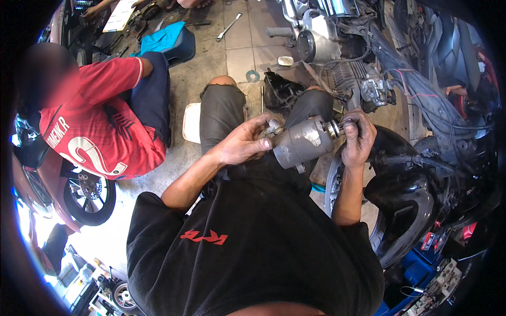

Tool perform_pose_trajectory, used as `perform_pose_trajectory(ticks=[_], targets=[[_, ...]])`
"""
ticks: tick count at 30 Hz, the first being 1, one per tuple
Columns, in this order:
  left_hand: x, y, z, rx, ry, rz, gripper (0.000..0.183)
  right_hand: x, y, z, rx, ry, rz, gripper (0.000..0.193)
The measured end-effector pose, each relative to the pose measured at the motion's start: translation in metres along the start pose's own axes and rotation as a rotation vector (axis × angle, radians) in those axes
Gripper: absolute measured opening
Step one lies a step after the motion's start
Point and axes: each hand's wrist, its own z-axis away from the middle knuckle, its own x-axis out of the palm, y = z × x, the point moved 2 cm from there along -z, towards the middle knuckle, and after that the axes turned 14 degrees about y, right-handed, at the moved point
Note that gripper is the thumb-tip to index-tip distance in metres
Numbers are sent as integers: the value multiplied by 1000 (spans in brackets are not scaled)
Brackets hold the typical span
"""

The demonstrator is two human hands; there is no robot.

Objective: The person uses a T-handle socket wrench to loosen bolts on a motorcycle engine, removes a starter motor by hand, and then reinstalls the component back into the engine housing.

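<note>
Red lettering sits across the chest of the wearer's black shirt, while white lettering and a large white numeral cover the back of the red jersey on a co-worker seated at the left; a small red label with pale print shows at the lower right, too small to make out. The floor is paved with beige tiles, dirty in places, and on it lie an open-ended wrench, a flat metal ring and a small whitish block. Beyond, a turquoise cloth drapes over a dark plastic seat or bin. A finned motorcycle engine stands at the upper right with cables and a frame about it, a black curved motorcycle body part is below that, and a spoked wheel with a brake disc shows at the left, behind the co-worker. Above the wearer's lap, between both hands, is a grey cylindrical motor, scuffed and tilted slightly, its narrow end toward the right. The left hand has its fingers curled about the wide end, thumb pressed along the casing near a small stub. The right hand has its fingers closed around the narrow end, thumb upward.
</note>
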Motion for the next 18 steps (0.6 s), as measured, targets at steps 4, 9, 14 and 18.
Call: perform_pose_trajectory(ticks=[4, 9, 14, 18], targets=[[-5, 14, 8, -124, -128, 32, 47, 5, 6, 9, 184, 86, -24, 34], [7, 15, 6, -251, -122, 125, 29, 15, 48, 33, 736, 322, -306, 35], [10, 17, 6, -308, -82, 254, 24, 21, 50, 51, 1045, 205, -714, 52], [10, 6, 7, -250, -102, 223, 24, 42, 42, 91, 1305, 229, -947, 69]])
